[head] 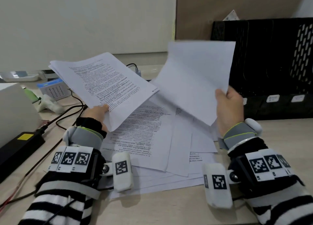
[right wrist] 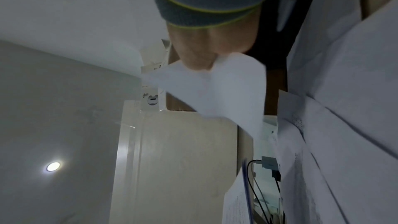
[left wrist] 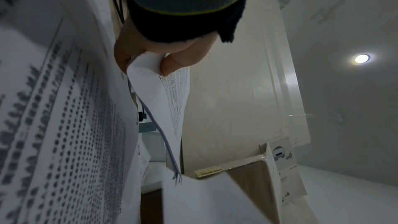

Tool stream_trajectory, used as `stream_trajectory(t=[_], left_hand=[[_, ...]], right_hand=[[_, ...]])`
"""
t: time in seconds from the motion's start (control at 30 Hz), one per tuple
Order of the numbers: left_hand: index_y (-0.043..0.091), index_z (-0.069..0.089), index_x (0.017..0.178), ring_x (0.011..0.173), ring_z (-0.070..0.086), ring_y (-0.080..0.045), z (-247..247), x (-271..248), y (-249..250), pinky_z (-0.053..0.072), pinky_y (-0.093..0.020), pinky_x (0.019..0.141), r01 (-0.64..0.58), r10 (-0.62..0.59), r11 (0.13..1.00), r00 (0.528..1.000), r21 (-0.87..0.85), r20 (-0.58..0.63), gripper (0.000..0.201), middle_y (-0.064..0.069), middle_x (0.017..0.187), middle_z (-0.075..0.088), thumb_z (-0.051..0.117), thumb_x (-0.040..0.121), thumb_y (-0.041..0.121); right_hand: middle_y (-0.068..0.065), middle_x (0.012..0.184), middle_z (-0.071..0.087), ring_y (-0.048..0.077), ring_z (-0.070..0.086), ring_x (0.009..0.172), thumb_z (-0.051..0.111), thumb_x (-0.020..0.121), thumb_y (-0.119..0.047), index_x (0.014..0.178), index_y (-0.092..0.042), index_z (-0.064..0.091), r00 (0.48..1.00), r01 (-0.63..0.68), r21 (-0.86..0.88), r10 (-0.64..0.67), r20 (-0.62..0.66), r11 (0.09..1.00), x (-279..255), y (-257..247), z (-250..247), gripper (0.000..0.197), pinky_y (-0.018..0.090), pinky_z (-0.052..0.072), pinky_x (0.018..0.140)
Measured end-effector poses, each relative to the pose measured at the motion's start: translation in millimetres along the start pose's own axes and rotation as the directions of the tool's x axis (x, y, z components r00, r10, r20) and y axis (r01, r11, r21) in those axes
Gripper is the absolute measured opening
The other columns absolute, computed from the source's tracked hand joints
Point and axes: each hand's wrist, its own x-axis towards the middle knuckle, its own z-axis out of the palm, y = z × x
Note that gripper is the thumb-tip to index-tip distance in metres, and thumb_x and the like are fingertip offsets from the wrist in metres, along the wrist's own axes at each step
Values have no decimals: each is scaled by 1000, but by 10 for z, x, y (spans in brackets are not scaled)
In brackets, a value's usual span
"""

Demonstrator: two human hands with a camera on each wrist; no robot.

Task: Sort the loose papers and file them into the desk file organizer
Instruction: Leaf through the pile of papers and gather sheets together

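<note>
left hand pinches a printed stack at centre-left, raised to read and sort. right hand grips a blank sheet at centre-right, near the organizer, upper right. more papers lie below.

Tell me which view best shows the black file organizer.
The head view: the black file organizer stands at the desk's right rear, with slotted side and front labels visible. The left wrist view shows none of it; in the right wrist view I cannot make it out.

Pale wooden desk, white wall, round ceiling light.
</note>
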Motion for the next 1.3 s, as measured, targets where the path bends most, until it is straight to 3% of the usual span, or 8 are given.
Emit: stream_trajectory(t=[0.13, 0.23, 0.4, 0.5, 0.77, 0.93, 1.17, 1.3], left_hand=[[1, 44, 137, 132, 42, -37, -27, 12, 8, 39, -45, 103, -28, 28, 1000, 1000, 9, -8, 48, -20, 145, 42, 55, 94, 21], [1, 45, 136, 131, 43, -37, -9, 37, -16, 39, -46, 103, -25, 24, 999, 1000, 21, 11, 49, -20, 144, 43, 57, 93, 21], [7, 52, 131, 121, 53, -36, -29, 156, -36, 44, -45, 100, -12, 13, 1000, 997, -16, 78, 67, -12, 135, 54, 75, 72, 29], [14, 61, 121, 100, 67, -32, -98, 976, -339, 49, -49, 93, 20, -17, 999, 997, -44, 70, 88, -8, 118, 68, 81, 38, 39], [7, 55, 122, 94, 67, -31, 52, 45, -42, 53, -49, 88, -5, 39, 981, 985, -194, 170, 35, -10, 113, 67, 61, 91, 23], [11, 57, 121, 80, 67, -26, 81, -152, 36, 56, -43, 72, -85, 110, 981, 984, -173, 141, 46, -7, 104, 68, 54, 92, 47], [12, 61, 116, 89, 67, -28, 84, -234, 36, 54, -42, 76, -116, 150, 970, 977, -212, 150, 30, -10, 110, 69, 61, 92, 28], [11, 57, 122, 82, 64, -23, 94, -200, 25, 51, -41, 82, -130, 152, 964, 985, -232, 80, 29, -6, 110, 64, 59, 94, 15]], right_hand=[[-3, 153, 33, 3, 31, 138, 39, 89, 6, 108, -45, 63, 974, 124, -30, -115, 197, 992, -58, -57, 17, 59, 19, 29, 113], [-7, 159, 14, 7, 2, 146, 39, 89, 9, 101, -53, 59, 910, 178, -335, -25, 414, 925, -126, -51, 45, 67, 25, -1, 118], [-8, 160, 4, 9, -16, 146, 36, 89, 9, 111, -46, 62, 761, 165, -544, 245, 601, 822, -214, -30, 34, 65, 31, -5, 115], [-6, 161, 6, 10, -15, 146, 36, 88, 9, 115, -42, 64, 751, 160, -549, 260, 607, 820, -239, -55, 20, 64, 34, -3, 116], [-11, 158, 17, 5, -1, 147, 36, 84, 14, 84, -49, 72, 762, 221, -368, 76, 643, 903, -232, -45, 58, 72, 23, -2, 113], [-23, 154, 18, 3, 4, 147, 44, 83, 14, 73, -41, 77, 732, 236, -234, -14, 681, 943, -181, 55, 48, 65, 45, 9, 120], [-26, 143, 29, -4, 13, 143, 49, 84, 16, 68, -35, 78, 641, 169, -213, 57, 766, 962, -238, 22, 58, 60, 31, 13, 121], [-16, 138, 32, 0, 28, 136, 60, 90, -8, 118, -25, 66, 835, 160, -361, 69, 546, 919, -221, -25, 55, 34, 3, 28, 94]])
